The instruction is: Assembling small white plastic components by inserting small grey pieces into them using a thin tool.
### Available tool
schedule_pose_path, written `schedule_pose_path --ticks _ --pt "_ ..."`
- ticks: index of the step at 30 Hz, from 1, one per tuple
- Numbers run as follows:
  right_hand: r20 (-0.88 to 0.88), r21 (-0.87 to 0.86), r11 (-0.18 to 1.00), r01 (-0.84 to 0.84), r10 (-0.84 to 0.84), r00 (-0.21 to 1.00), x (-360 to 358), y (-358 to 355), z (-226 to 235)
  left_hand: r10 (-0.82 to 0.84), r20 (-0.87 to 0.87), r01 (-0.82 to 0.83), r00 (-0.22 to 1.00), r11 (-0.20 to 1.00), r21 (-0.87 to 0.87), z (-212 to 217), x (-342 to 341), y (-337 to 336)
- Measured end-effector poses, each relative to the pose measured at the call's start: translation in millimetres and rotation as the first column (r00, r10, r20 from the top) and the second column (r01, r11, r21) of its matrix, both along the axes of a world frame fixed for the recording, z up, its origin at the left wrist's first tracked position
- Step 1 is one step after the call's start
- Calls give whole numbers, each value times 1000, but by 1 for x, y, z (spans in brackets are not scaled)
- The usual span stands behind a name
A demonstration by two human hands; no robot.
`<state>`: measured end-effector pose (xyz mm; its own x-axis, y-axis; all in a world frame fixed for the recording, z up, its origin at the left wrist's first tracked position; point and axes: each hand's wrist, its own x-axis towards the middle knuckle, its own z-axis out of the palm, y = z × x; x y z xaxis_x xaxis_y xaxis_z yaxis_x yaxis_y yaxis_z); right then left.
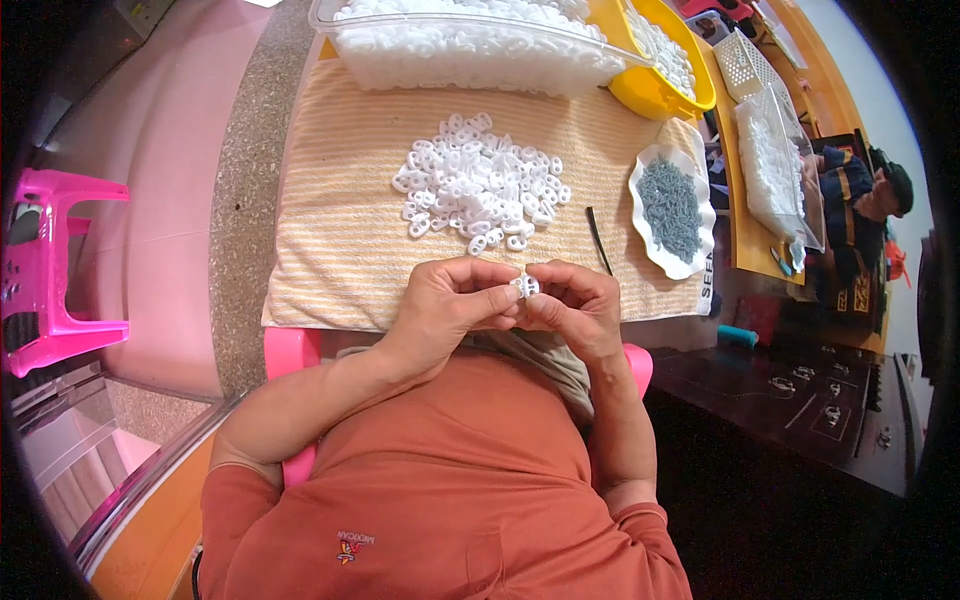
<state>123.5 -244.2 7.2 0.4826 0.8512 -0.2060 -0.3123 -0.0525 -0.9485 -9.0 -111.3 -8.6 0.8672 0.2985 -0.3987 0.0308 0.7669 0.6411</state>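
Between the fingertips of both hands, at the near edge of the towel-covered table, is a small white plastic piece with holes (527,287). My left hand (455,298) pinches it from the left, thumb and forefinger closed on it. From the other side my right hand (578,300) grips it the same way. Fingers cover part of the piece, so its full shape is hidden. A loose pile of similar white two-holed plastic pieces (475,180) lies just beyond my hands. A thin black stick (598,240) rests right of the pile, and a scalloped white dish (640,215) holds many small grey-blue pins (672,210).
At the table's far side stand a clear bin (330,30) and a yellow basin (705,95), both full of white pieces. Another clear bin (775,165) stands at the right, with a person (865,200) beyond. A pink stool (55,270) is at the left.
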Motion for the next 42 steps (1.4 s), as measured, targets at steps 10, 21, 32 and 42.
schedule_pose_path --ticks 10,21,32,42 --pt "-22 4 1000 -14 15 1000 1 0 2 -7 -10 7 1000 1000 16 1 0 1" --pt "-20 6 1000 12 -12 1000 -1 2 3 -20 -32 20 999 1000 -4 2 0 2" --pt "-97 -49 999 -7 2 995 1 4 9 -24 -40 24 999 1000 -12 4 0 4" --pt "-28 3 1000 -31 31 999 2 3 -1 -28 -29 27 999 999 -38 3 0 4"
